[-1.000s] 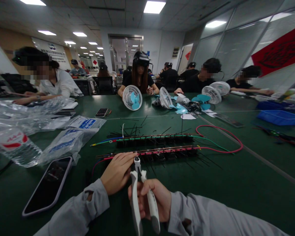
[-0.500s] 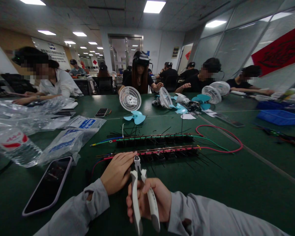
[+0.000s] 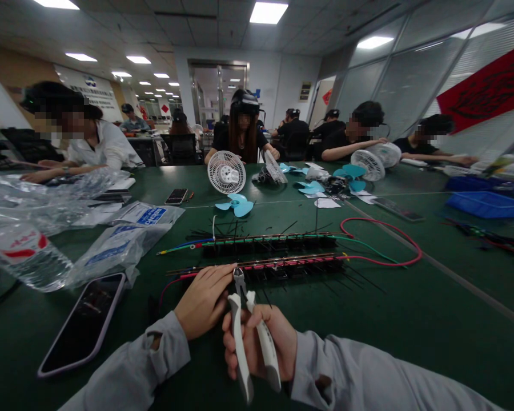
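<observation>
My right hand [image 3: 263, 342] is closed around white-and-grey diagonal cutters [image 3: 268, 351], their handles spread and jaws pointing away from me. The cutter tip is beside the fingertips of my left hand [image 3: 203, 299] at the near wire harness [image 3: 291, 264]. That harness has red wires along a dark strip, with thin black cable-tie tails sticking out. My left fingers lie close together over its left part and hold it; the thumb is mostly hidden. Whether the jaws have a tail between them is too small to tell. A second harness [image 3: 278, 241] with green wire lies parallel behind.
On the left are a phone [image 3: 83, 325], a water bottle [image 3: 28, 254] and plastic bags [image 3: 124, 242]. Farther back lie a blue fan blade [image 3: 236, 205] and a white fan grille [image 3: 227, 172]. A red cable [image 3: 417, 245] loops right, near a blue tray [image 3: 488, 204]. Co-workers sit around the table.
The cutters have shifted slightly upward, while my left hand stays nearly still. Across the table, a person has tilted a fan grille leftward. Another person's hand has moved onto the right-hand grilles.
</observation>
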A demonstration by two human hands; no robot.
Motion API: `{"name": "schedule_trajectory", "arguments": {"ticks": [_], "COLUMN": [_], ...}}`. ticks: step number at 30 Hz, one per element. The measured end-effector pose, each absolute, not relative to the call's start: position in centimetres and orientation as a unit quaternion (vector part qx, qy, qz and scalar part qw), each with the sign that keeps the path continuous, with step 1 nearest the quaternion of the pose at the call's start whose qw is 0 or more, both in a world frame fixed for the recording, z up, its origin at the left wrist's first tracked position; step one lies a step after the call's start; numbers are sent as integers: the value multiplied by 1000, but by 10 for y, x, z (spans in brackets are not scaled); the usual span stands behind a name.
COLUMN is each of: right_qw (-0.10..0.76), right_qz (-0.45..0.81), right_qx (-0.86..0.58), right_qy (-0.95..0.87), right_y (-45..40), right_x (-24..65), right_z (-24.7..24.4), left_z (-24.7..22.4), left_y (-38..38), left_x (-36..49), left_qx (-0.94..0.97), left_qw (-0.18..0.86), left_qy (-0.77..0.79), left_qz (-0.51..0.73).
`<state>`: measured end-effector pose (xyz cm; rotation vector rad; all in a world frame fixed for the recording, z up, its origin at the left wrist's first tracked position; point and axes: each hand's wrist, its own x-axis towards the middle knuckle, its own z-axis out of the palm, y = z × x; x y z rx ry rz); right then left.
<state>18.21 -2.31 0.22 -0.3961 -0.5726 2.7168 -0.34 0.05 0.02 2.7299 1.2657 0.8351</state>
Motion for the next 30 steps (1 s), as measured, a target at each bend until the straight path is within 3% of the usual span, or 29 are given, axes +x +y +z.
{"name": "schedule_trajectory", "arguments": {"ticks": [30], "right_qw": [160], "right_qz": [958], "right_qx": [-136], "right_qy": [-196], "right_y": [-15], "right_x": [183], "right_z": [16], "left_z": [-3], "left_y": [3], "left_x": [-7], "left_qx": [886], "left_qw": [15], "left_qy": [391], "left_qz": [251]}}
